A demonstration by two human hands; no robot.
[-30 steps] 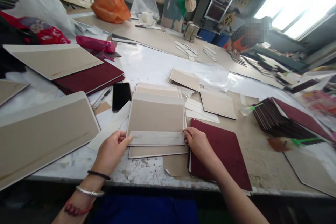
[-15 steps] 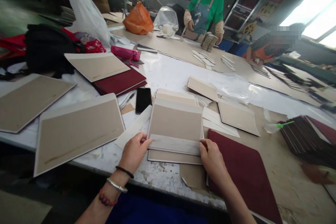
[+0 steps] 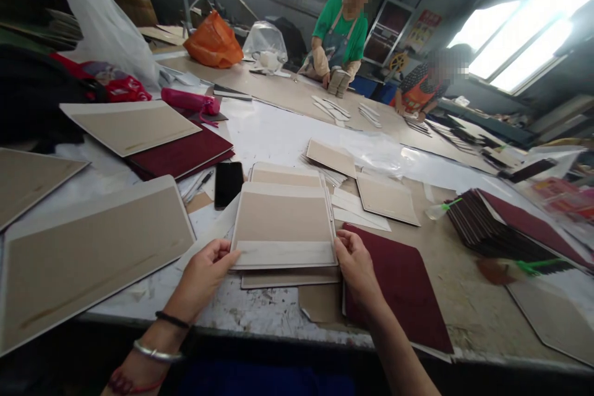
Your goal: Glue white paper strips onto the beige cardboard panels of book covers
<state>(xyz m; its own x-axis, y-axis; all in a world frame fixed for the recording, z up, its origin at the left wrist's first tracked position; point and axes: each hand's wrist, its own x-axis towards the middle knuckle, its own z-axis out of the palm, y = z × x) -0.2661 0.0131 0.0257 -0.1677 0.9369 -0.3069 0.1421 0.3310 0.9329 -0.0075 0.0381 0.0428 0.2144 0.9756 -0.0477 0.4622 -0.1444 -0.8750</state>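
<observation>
Between my hands is a beige board panel (image 3: 284, 216) with rounded corners and a pale strip along its near edge. My left hand (image 3: 206, 272) pinches its near left corner, thumb on top. My right hand (image 3: 355, 257) grips the near right edge in the same way. Under and behind this panel lie more beige panels (image 3: 288, 174), and one beige edge (image 3: 290, 278) shows below it. A dark red cover (image 3: 399, 284) lies flat to the right, partly behind my right forearm. Fingers beneath the held panel are hidden.
Large beige panels (image 3: 97, 241) spread over the left side. A black phone (image 3: 228, 185) and a pen (image 3: 204, 179) lie beyond my left hand. At right are a stack of dark red covers (image 3: 487, 223) and a green-handled brush (image 3: 524, 267). Two people (image 3: 341, 37) work across the table.
My view has swung to the right, so the table's things sit further left in the picture. Both hands keep hold of the panel. The co-worker in green has bent lower.
</observation>
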